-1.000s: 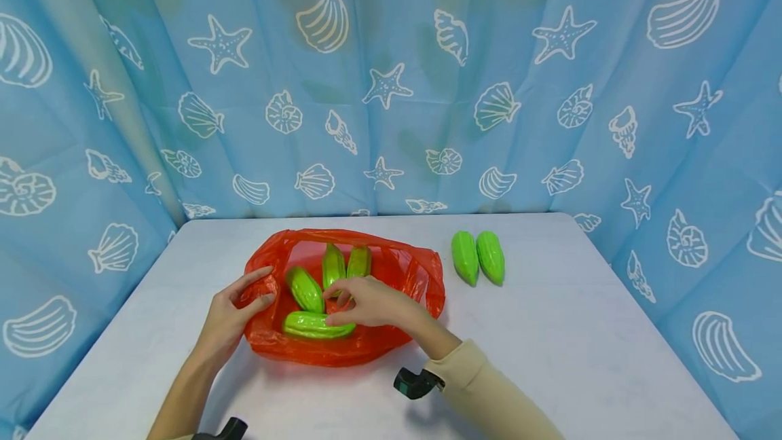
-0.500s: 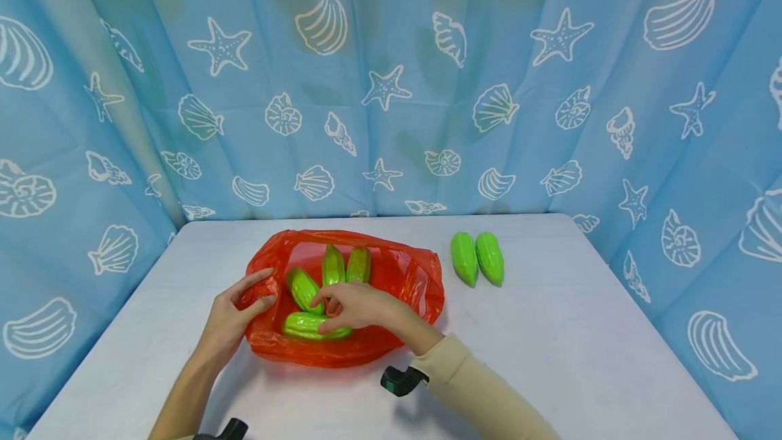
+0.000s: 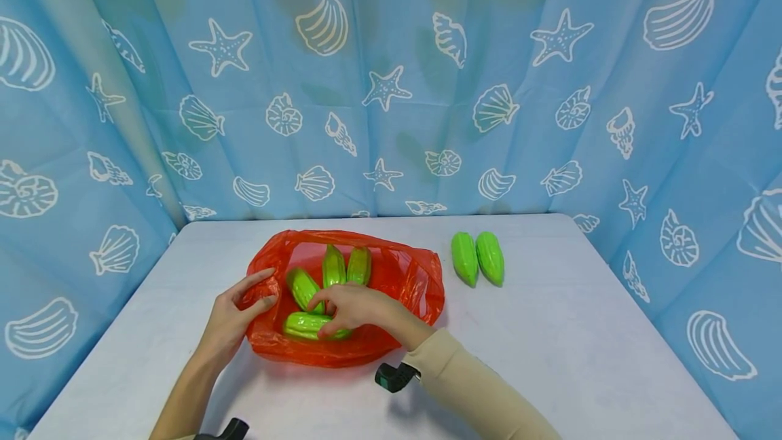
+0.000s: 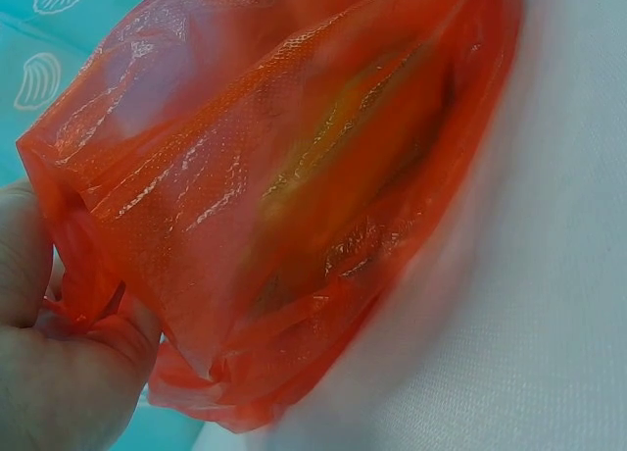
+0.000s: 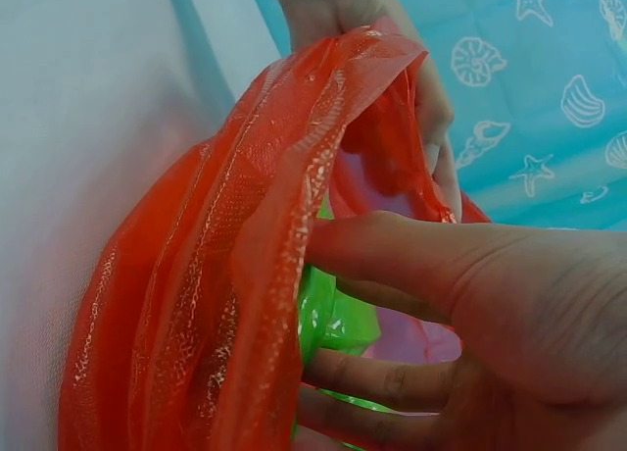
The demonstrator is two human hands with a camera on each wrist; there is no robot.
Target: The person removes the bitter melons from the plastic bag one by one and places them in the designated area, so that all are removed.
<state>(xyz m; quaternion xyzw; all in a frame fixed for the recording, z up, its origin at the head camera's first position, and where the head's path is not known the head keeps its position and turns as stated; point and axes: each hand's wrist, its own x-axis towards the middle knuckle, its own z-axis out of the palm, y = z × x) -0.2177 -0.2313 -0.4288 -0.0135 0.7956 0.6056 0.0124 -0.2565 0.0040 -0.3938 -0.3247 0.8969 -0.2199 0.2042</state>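
An orange-red plastic bag (image 3: 330,355) lies on the table with its mouth spread upward. My left hand (image 3: 235,314) grips its left edge between thumb and fingers; the left wrist view shows the film bunched in that hand (image 4: 73,373). Inside are several shiny green ridged gourds, among them one at the front (image 3: 302,325), one at the left (image 3: 303,288) and two at the back (image 3: 333,265). Reaching into the bag, my right hand (image 3: 360,305) has its thumb by the front gourd, fingers over the middle. In the right wrist view its thumb and fingers (image 5: 392,377) stand apart around green surfaces.
Two more green ridged gourds (image 3: 478,259) lie side by side to the right of the bag. The white-covered table (image 3: 550,345) extends around it. Behind stands a blue curtain (image 3: 415,127) with shell and starfish prints.
My right hand has shifted a little to the left and lower inside the bag, its thumb moving along the front gourd. My left hand keeps its hold on the bag edge.
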